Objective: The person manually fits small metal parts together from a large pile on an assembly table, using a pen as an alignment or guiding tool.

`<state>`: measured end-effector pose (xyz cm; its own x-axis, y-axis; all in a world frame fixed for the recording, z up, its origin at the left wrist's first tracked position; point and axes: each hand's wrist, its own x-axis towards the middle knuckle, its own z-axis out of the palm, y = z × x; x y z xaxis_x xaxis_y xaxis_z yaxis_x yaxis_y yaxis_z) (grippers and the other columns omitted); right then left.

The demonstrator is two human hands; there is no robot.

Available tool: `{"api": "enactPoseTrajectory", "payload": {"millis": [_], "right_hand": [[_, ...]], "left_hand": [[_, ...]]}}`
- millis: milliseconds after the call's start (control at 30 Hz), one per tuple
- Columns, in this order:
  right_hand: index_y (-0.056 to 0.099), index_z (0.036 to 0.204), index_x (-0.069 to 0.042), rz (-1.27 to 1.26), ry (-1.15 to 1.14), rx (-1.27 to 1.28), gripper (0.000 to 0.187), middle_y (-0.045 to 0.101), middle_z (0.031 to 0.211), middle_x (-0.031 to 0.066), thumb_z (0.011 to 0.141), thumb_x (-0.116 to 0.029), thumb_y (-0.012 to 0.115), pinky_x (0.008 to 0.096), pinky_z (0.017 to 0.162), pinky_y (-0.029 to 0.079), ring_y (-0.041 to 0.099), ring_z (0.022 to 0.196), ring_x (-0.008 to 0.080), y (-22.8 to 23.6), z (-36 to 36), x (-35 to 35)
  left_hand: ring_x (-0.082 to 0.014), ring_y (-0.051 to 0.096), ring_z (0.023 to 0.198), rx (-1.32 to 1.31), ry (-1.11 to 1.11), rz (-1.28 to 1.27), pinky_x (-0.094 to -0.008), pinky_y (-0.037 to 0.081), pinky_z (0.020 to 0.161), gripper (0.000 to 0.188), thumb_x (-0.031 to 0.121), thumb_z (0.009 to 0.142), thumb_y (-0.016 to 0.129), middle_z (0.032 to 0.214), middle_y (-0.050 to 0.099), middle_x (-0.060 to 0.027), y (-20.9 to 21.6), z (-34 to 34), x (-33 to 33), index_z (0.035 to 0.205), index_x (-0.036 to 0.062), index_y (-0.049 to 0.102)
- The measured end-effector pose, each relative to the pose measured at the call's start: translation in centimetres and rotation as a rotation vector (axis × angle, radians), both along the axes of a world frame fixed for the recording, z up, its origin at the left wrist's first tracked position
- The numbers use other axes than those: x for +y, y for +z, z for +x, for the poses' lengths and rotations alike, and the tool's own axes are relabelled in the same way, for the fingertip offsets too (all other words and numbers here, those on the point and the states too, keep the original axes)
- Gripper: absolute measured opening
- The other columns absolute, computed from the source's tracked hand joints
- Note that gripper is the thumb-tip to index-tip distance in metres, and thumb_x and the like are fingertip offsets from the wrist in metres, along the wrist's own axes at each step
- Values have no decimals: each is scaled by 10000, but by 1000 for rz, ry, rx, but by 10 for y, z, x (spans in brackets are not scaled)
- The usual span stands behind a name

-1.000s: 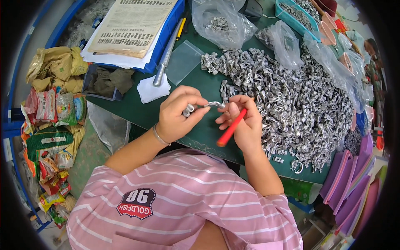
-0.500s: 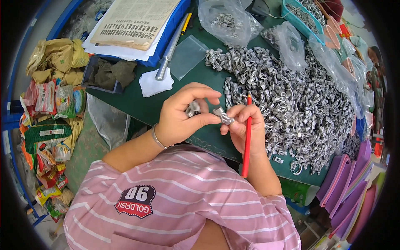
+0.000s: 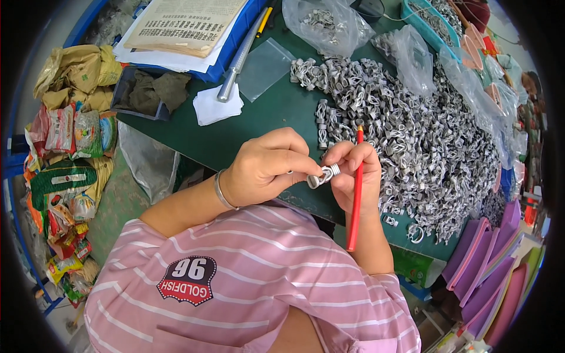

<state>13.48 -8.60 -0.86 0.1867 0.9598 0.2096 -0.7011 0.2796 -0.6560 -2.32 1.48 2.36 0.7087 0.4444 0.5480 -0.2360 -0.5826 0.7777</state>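
Observation:
Small grey metal rings (image 3: 323,176), several close together, are held between my hands above the table's near edge. My left hand (image 3: 263,166) is closed, thumb and fingers pinching at their left end; a bit of metal shows under its fingers, but its palm is hidden. My right hand (image 3: 364,176) grips the other end between thumb and fingertips. A red pencil (image 3: 355,212) is also tucked in the right hand, tip pointing away from me. Just beyond, a short row of stacked rings (image 3: 322,125) lies beside a big pile of similar rings (image 3: 412,141).
Left of the pile are a tapered metal rod (image 3: 238,65), white paper slips (image 3: 216,109) and a clear bag (image 3: 266,69). A dark bin with cloth (image 3: 144,97) sits at the table's left edge. Plastic bags of metal pieces (image 3: 326,26) and a turquoise basket (image 3: 425,26) stand at the back.
My left fingers have closed in on the rings between my hands; the rings in the left palm have turned mostly out of sight. My right hand and pencil have shifted slightly right.

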Motion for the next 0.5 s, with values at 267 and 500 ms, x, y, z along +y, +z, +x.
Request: {"api": "enactPoseTrajectory", "payload": {"millis": [267, 500], "right_hand": [[371, 822, -48, 112, -404, -703, 387, 534, 892, 161, 649, 114, 677, 241, 630, 484, 546, 720, 136, 22, -15, 0], [409, 772, -38, 118, -388, -944, 331, 588, 862, 168, 651, 55, 703, 262, 608, 492, 593, 714, 184, 28, -8, 1]], "left_hand": [[-39, 433, 465, 148, -112, -1035, -164, 317, 408, 178, 71, 822, 585, 652, 542, -24, -15, -2, -17, 978, -14, 569], [-189, 510, 475, -181, -202, -1526, -238, 395, 392, 179, 146, 840, 504, 778, 560, -158, -31, -30, -13, 962, 23, 547]]}}
